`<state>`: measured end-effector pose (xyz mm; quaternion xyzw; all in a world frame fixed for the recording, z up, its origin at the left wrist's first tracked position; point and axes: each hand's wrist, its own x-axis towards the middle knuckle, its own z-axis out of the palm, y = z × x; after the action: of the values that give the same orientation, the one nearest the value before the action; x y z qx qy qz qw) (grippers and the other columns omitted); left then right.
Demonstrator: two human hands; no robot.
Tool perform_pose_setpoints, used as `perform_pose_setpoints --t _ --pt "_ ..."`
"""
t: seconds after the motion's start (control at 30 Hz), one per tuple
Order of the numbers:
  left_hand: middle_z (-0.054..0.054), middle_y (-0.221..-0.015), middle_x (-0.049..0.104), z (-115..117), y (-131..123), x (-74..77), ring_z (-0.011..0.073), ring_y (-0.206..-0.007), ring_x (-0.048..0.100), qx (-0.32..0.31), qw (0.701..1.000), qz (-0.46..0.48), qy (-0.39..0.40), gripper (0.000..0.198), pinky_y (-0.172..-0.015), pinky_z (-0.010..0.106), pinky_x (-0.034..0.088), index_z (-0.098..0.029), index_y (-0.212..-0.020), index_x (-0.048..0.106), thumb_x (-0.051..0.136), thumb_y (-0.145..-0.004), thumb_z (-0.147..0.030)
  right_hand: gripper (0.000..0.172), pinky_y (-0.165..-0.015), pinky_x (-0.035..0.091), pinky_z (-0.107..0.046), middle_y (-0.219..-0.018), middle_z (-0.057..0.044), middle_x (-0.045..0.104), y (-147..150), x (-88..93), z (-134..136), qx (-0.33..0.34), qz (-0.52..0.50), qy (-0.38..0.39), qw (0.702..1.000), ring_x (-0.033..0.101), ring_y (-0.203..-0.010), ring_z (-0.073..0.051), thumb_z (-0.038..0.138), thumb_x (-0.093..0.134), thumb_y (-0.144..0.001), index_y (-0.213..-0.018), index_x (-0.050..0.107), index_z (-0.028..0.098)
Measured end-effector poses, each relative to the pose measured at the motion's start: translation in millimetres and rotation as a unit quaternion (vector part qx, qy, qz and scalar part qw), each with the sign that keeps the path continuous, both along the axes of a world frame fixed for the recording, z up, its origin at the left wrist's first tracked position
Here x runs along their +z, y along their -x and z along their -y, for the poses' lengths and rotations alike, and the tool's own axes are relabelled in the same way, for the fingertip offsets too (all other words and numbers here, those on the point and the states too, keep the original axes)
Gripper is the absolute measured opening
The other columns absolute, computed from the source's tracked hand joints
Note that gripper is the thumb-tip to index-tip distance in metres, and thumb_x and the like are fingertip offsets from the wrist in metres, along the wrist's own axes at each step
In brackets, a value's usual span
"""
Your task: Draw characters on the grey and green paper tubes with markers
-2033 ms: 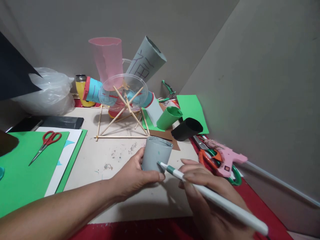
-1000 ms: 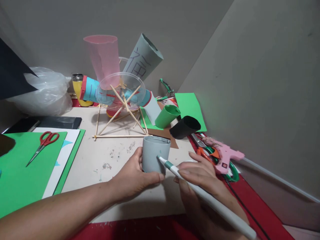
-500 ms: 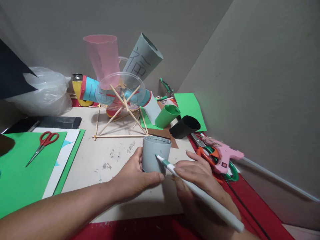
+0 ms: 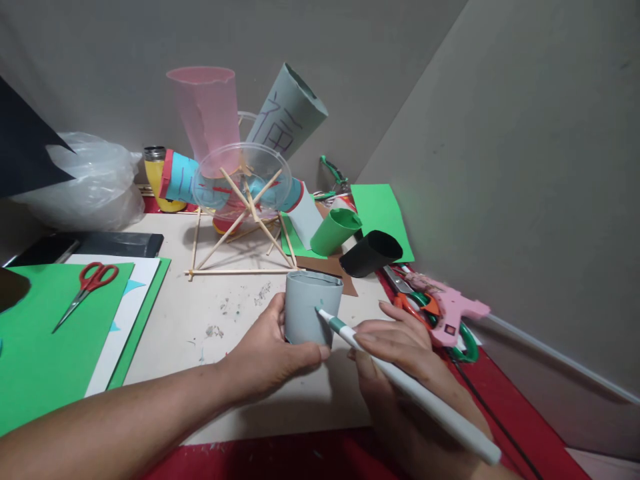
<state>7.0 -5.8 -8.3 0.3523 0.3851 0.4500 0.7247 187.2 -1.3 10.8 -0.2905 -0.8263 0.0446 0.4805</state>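
My left hand [image 4: 280,350] is closed round the lower left of a short grey paper tube [image 4: 306,310], its thumb along the bottom front. The tube stands upright with its open end on top and bears a small green mark. Between the fingers of my right hand [image 4: 405,380] is a white marker pen [image 4: 395,377] with a green band. Its green tip is at the front of the tube; whether it touches I cannot tell. Behind stands a wooden-stick frame [image 4: 240,272] with a clear plastic disc [image 4: 240,148], carrying a pink tube [image 4: 210,113], a lettered grey tube [image 4: 290,117] and blue tubes.
Red-handled scissors [image 4: 87,287] lie on green sheets [image 4: 55,360] at left. A green tube [image 4: 334,233] and a black tube [image 4: 370,255] lie behind my hands. At right are a pink glue gun [image 4: 453,310] and orange-handled scissors [image 4: 413,310]. A plastic bag [image 4: 100,187] sits back left.
My right hand and the marker have shifted slightly right, the tip moving a little right across the tube's front. My left hand still holds the tube in about the same place.
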Motion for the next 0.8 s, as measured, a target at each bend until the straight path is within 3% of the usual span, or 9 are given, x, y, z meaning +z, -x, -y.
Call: perform_pose_setpoints --t 0.27,0.57,0.8 --pt "0.007 -0.113 0.064 0 2 -3.6 0.0189 -0.097 0.060 -0.003 1.000 -0.001 -0.008 0.064 -0.082 0.031 0.048 -0.019 -0.125 0.049 0.082 -0.071 -0.020 0.025 -0.100 0.052 -0.049 -0.080 0.001 0.071 4 4.8 2 -0.033 -0.019 -0.019 0.999 0.072 -0.075 -0.016 0.004 0.062 -0.082 -0.101 0.062 0.020" --pt "0.010 -0.118 0.063 -2 2 -5.0 0.0209 -0.100 0.061 -0.002 1.000 0.006 -0.010 0.066 -0.083 0.032 0.048 -0.020 -0.126 0.048 0.083 -0.070 -0.021 0.031 -0.099 0.051 -0.053 -0.085 -0.002 0.071 -4 -9.7 4 -0.044 -0.067 0.013 0.997 0.071 -0.078 -0.021 0.004 0.065 -0.081 -0.107 0.065 0.021" --pt "0.010 -0.119 0.064 -2 1 -3.4 0.0218 -0.100 0.062 -0.002 1.000 0.003 -0.001 0.065 -0.083 0.032 0.048 -0.021 -0.125 0.049 0.083 -0.070 -0.022 0.033 -0.099 0.051 -0.053 -0.086 -0.002 0.071 -3 -9.4 5 -0.042 -0.069 0.016 0.997 0.069 -0.078 -0.020 0.003 0.064 -0.081 -0.108 0.064 0.021"
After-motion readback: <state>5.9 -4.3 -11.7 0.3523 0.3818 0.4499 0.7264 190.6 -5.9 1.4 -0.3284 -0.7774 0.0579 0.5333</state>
